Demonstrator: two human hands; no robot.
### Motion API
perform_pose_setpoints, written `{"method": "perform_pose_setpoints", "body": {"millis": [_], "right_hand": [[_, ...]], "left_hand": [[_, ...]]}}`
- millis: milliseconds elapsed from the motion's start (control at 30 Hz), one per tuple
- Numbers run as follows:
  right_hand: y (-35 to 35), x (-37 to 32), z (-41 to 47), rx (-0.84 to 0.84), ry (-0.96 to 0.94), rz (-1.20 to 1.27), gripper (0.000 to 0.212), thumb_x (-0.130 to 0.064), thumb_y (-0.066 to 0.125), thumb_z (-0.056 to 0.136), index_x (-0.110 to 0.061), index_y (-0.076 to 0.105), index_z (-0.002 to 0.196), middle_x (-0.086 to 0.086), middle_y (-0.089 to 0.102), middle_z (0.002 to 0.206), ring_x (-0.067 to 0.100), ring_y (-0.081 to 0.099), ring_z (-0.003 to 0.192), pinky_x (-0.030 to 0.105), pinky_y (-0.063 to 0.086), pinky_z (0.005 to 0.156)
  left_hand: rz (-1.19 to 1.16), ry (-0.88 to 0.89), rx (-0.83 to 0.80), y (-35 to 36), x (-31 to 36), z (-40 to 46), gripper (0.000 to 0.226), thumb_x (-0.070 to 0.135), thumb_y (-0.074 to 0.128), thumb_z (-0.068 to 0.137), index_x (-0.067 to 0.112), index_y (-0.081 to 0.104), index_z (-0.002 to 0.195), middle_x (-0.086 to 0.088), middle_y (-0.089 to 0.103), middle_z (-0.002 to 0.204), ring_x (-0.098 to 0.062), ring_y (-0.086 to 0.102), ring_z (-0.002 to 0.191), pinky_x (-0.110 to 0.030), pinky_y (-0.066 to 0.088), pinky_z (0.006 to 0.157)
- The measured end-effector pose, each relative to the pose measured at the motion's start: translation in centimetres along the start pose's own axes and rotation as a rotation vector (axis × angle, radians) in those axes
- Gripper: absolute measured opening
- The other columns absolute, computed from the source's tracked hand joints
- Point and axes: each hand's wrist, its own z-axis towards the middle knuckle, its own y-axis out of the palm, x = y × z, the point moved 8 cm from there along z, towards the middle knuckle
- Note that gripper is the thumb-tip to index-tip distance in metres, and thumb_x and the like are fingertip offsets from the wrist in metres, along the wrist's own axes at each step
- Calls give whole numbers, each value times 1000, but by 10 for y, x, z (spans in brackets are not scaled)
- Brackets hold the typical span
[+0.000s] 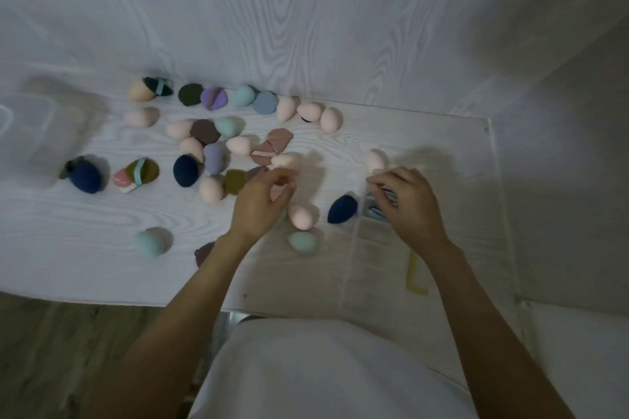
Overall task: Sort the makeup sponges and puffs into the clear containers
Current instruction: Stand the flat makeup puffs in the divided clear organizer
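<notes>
Bare hands (262, 201) above smooth egg-shaped foam sponges (301, 216)

A white wood-grain table (102, 231) fills the middle of the view, its far edge touching a wall panel (272, 10) with the same pale grain. Right of the table rises a plain grey wall (578, 146). Below its near edge lies brownish wooden floor (51, 333). Light is dim.

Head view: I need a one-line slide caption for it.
Two hands, left hand and right hand, work among scattered makeup sponges on a white table.
</notes>
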Motion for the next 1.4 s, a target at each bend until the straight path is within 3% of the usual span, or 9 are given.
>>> {"method": "perform_pose_setpoints", "body": {"millis": [233, 400, 567, 767, 867, 933, 1100, 1233, 1400], "right_hand": [[56, -79, 97, -127, -198, 23, 23, -12, 59, 87, -11, 67, 108, 7, 64, 105, 28, 55, 97, 37, 43, 83], [127, -100, 170, -295, -201, -73, 35, -10, 57, 87, -10, 58, 122, 12, 54, 125, 30, 51, 112, 42, 42, 94], [185, -97, 216, -454, -168, -337, 47, -23, 51, 90, -13, 43, 135, 17, 43, 135, 32, 38, 123, 40, 31, 102], [202, -98, 226, -390, -226, -599, 37, -30, 59, 84, -17, 53, 118, 10, 59, 111, 29, 51, 105, 42, 35, 92], [192, -113, 218, -221, -463, -705, 23, -17, 76, 56, -12, 66, 76, 4, 64, 65, 22, 60, 64, 29, 48, 69], [176, -122, 208, -154, -523, -611, 17, -10, 75, 53, -11, 61, 63, 4, 60, 54, 23, 57, 57, 29, 48, 63], [90, -104, 156, 115, -248, -152, 16, -19, 54, 81, -9, 66, 81, 4, 65, 69, 23, 57, 74, 29, 38, 66], [34, -44, 63, 107, 114, 52, 13, -20, 57, 91, -9, 64, 92, -1, 63, 75, 10, 50, 63, 15, 30, 52], [-14, 22, -37, 224, 381, 134, 8, -12, 60, 90, -7, 62, 96, 5, 67, 82, 17, 61, 68, 18, 41, 62]], "left_hand": [[431, -105, 176, -85, -82, 18, 28, 19, 64, 80, 11, 66, 106, -16, 65, 94, -38, 56, 85, -42, 45, 72], [397, -153, 163, -103, -113, 49, 33, 17, 64, 80, 10, 64, 113, -16, 62, 110, -36, 54, 98, -44, 46, 82], [433, -180, 36, -101, -133, 85, 44, 37, 57, 84, 17, 57, 123, -9, 58, 122, -31, 49, 111, -40, 39, 90], [475, -143, -14, -91, -145, 88, 39, 36, 61, 85, 14, 62, 117, -9, 62, 116, -29, 47, 109, -38, 39, 86], [479, -116, 5, -90, -138, 87, 36, 35, 58, 85, 14, 64, 113, -9, 64, 111, -29, 51, 103, -37, 40, 82], [447, -53, 50, -93, -121, 83, 38, 39, 48, 85, 16, 64, 111, -7, 65, 109, -28, 54, 100, -36, 42, 80], [242, 238, 149, -70, -33, 56, 24, 24, 57, 85, 12, 66, 104, -3, 68, 96, -23, 58, 88, -35, 45, 75], [205, 419, -111, 14, 33, 19, 29, 33, 54, 82, 16, 68, 101, 1, 69, 91, -20, 60, 84, -28, 43, 73], [384, 563, -381, 98, 76, -15, 38, 40, 48, 76, 16, 66, 98, -3, 65, 92, -26, 58, 83, -32, 41, 68]]}}
